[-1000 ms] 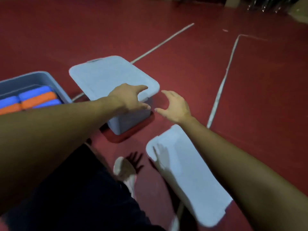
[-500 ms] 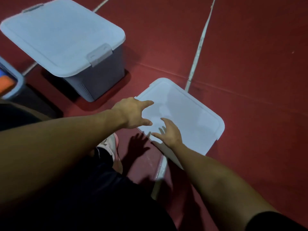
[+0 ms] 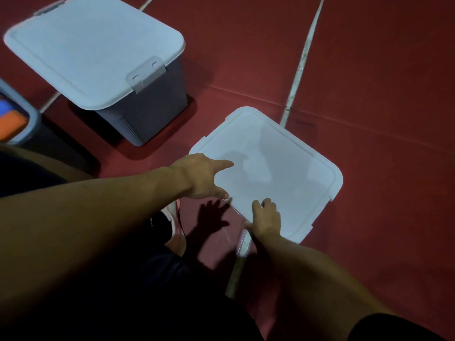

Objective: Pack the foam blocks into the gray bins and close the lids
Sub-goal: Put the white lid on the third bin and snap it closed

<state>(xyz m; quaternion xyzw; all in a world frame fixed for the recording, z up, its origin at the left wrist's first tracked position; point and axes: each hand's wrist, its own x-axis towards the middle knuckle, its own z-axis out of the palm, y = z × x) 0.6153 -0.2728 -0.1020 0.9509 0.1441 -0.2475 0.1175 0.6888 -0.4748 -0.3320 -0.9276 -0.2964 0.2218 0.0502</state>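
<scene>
Flat on the red floor, the smooth, rounded-corner plastic lid [image 3: 270,168] ran diagonally away from right hand [image 3: 266,217], which gripped its near edge; left hand [image 3: 204,175] hovered, fingers spread

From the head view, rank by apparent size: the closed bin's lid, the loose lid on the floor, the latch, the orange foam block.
1-2. Closed bin's lid and loose lid: look alike, so unranked.
3. Latch.
4. Orange foam block: mostly cut off by the frame edge, so unsure.
</scene>
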